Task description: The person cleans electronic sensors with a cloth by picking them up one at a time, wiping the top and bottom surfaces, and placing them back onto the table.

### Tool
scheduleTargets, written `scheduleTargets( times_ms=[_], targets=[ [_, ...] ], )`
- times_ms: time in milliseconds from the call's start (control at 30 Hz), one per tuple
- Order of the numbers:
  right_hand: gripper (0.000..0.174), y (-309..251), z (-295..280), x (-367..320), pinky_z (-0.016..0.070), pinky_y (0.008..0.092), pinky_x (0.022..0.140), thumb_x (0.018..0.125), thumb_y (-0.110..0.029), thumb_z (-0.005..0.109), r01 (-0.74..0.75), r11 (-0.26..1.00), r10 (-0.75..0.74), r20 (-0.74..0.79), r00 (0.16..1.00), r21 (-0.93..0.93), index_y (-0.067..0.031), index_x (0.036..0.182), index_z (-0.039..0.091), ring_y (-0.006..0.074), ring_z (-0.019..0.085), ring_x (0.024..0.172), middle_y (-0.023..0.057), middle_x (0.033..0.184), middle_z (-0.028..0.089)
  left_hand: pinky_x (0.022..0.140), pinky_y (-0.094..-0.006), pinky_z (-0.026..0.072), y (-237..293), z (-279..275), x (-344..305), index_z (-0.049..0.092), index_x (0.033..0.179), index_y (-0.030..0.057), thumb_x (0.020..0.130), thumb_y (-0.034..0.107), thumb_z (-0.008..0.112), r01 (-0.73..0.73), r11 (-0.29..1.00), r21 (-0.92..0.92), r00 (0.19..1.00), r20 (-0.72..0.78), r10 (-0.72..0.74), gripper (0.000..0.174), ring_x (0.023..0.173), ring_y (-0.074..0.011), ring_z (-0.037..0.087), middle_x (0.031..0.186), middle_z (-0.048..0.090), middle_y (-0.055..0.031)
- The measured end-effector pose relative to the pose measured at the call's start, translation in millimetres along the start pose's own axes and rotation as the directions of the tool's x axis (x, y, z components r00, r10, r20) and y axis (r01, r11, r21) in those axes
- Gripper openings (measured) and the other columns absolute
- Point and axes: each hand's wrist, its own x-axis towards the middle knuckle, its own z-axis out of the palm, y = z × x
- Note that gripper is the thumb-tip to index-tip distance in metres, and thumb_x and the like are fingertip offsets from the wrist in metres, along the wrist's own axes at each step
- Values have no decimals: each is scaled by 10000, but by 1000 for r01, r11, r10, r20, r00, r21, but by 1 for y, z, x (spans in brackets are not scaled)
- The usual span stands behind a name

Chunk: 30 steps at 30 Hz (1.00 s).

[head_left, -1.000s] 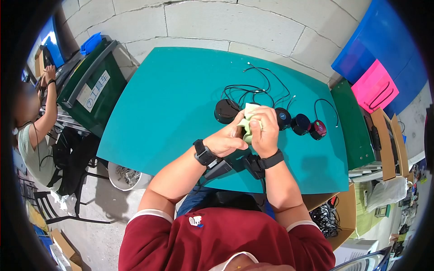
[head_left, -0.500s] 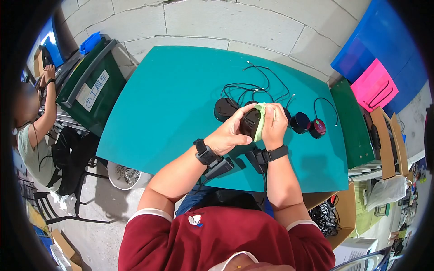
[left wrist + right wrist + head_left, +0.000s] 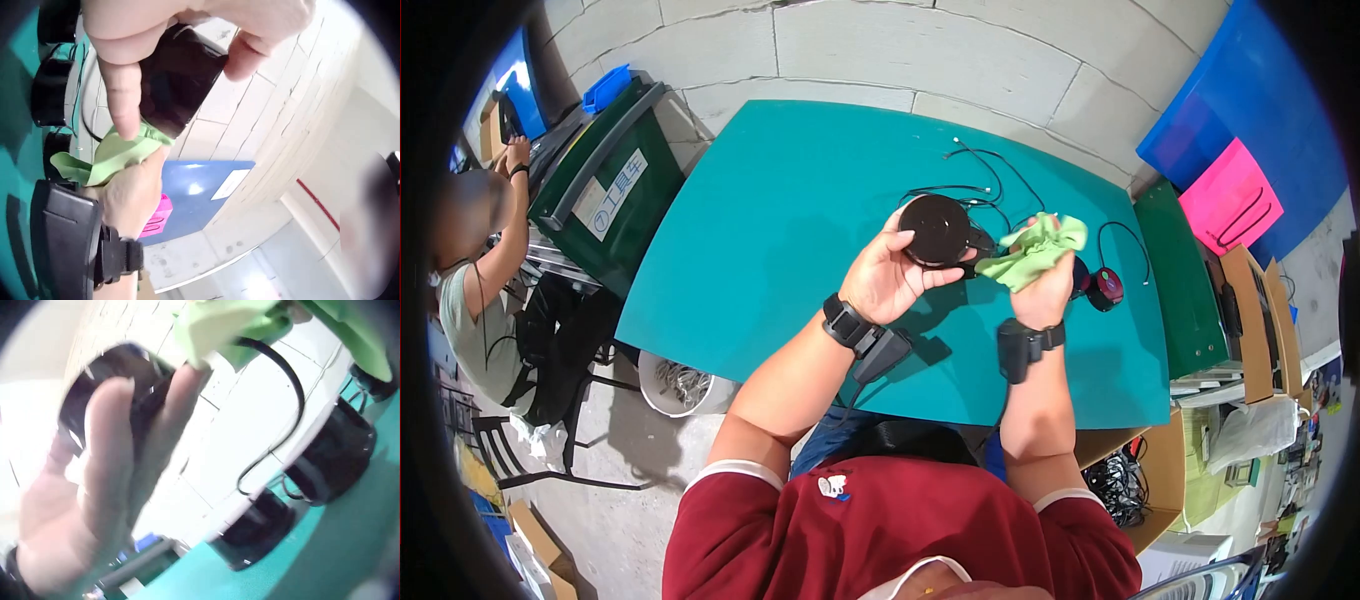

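My left hand (image 3: 882, 282) grips a glossy black round device (image 3: 937, 230) above the table, its dark flat face turned up in the head view. In the left wrist view, the fingers curl over the device's shiny black side (image 3: 178, 84). A light green cloth (image 3: 1040, 252) lies bunched in my right hand (image 3: 1045, 296), just right of the device. The left wrist view shows the cloth (image 3: 122, 156) right at the device's edge. A black cord (image 3: 300, 400) curves below the cloth in the right wrist view.
More black round devices (image 3: 334, 453) stand on the green table (image 3: 770, 230), partly hidden behind my hands. One with a reddish top (image 3: 1105, 290) sits to the right. Black cables (image 3: 980, 165) lie behind them. Another person (image 3: 485, 290) is at the left, by a green bin (image 3: 610, 190).
My hands have moved apart: the cloth came off the device and went right with the right hand. The left hand has turned the device so its flat face shows.
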Motion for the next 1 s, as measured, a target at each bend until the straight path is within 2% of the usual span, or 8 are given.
scheduleTargets(
  times_ms=[33,200,367,567,733,800,900,1000],
  targets=[
    [378,-6,0,1,402,405,902,936,-329,338,-162,947,115,180,977,276,-67,1171,476,233,488,1075,92,1181,506,842,-476,499,2,-2,1,270,1314,104,842,144,467,9,997,-76,1000,2,-9,513,1114,-439,458,1272,393,-218],
    [450,-6,0,1,313,433,1004,912,-379,385,-181,917,116,197,974,357,-69,1235,433,279,410,1190,115,1270,452,882,-475,473,5,-5,1,280,1300,66,824,165,485,-10,990,-143,999,48,17,528,1128,-454,437,1279,393,-212],
    [483,-5,-5,2,297,456,1014,906,-362,390,-192,899,120,199,973,393,-33,1260,386,307,404,1184,141,1281,435,907,-476,454,6,0,0,337,1279,6,811,193,520,-29,1000,-3,1000,10,29,536,1172,-443,395,1263,420,-220],
    [504,1,-16,10,295,448,1022,892,-379,415,-182,900,98,222,970,396,-32,1257,391,311,400,1192,144,1292,428,960,-467,375,13,-10,4,516,1151,69,855,264,521,-132,990,-51,983,-139,123,355,1059,-263,506,1147,555,-100],
    [491,-1,-10,9,273,425,1044,906,-356,387,-145,903,75,183,980,404,-12,1255,388,301,383,1213,150,1310,409,819,-381,453,87,-40,30,487,1101,66,903,220,488,-478,877,41,850,-231,474,251,990,-220,522,1070,556,-85],
    [484,-2,-9,7,267,422,1046,912,-342,373,-169,886,100,180,979,431,-1,1256,384,298,379,1217,153,1315,404,785,-367,471,120,-68,40,479,1093,34,880,150,529,-557,814,164,685,-464,562,248,973,-228,533,1055,553,-97],
    [484,-4,-6,5,279,432,1035,911,-343,377,-155,897,89,175,981,413,-13,1264,377,296,385,1212,155,1314,403,796,-392,475,145,-94,32,488,1065,3,850,76,559,-462,803,377,532,-607,591,238,995,-260,523,1065,536,-130],
    [463,-4,-8,7,304,457,1017,907,-382,388,-204,879,97,258,961,430,-58,1236,427,308,389,1209,157,1292,421,908,-468,429,150,-106,9,450,1094,-22,854,48,542,-268,827,494,498,-664,558,266,1043,-275,499,1088,500,-150]
  ],
)
